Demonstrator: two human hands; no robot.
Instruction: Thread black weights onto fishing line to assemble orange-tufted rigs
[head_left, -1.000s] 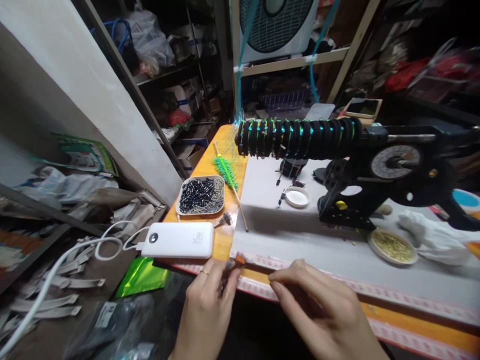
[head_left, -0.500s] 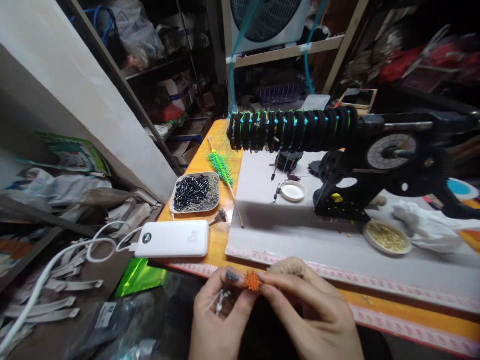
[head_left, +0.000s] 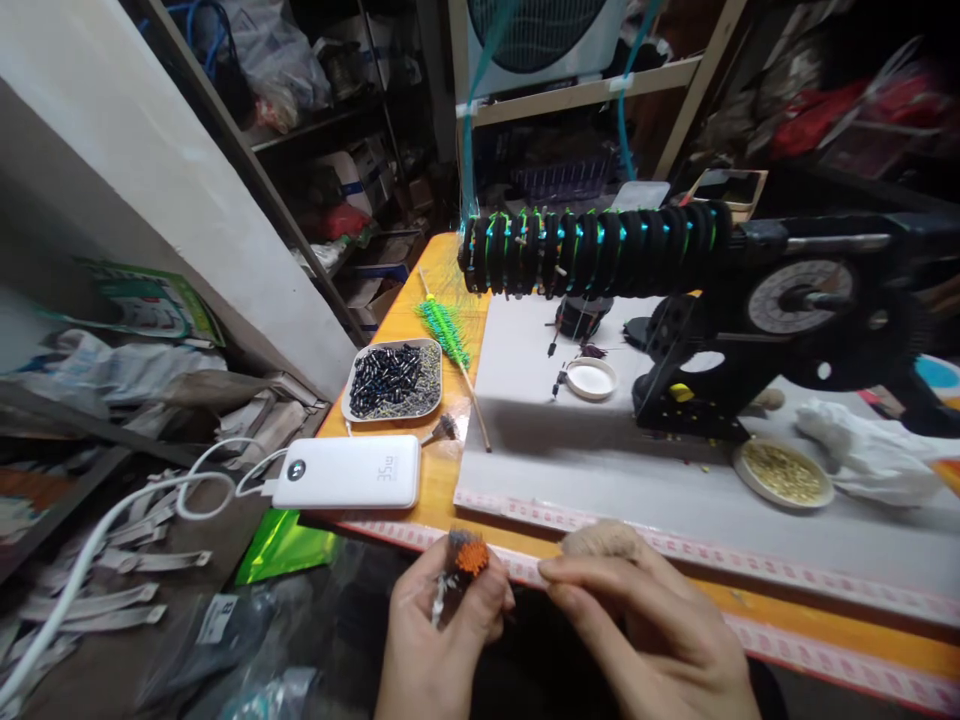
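Observation:
Between the thumb and fingers of my left hand is a small bundle of orange-tipped bristles, with dark grey bristly material beside it. Something thin and white also pokes out near those fingers. To the right, apart from the bundle, my right hand is closed in a pinch, thumb against index finger. Whatever may be between those fingertips is too small to make out. A beige, rough-looking covering shows at the back of the right hand's fingers. Both hands are in front of the table edge.
A black machine carries a ribbed black roller wound with coloured threads. On the table are a tray of black pieces, a white power bank, a green bristly stick, a dish of golden bits and white crumpled cloth.
My hands have come apart. The orange-tipped bundle has shifted left with my left hand, and my right hand has drawn away to the right, still pinched. The view has moved slightly.

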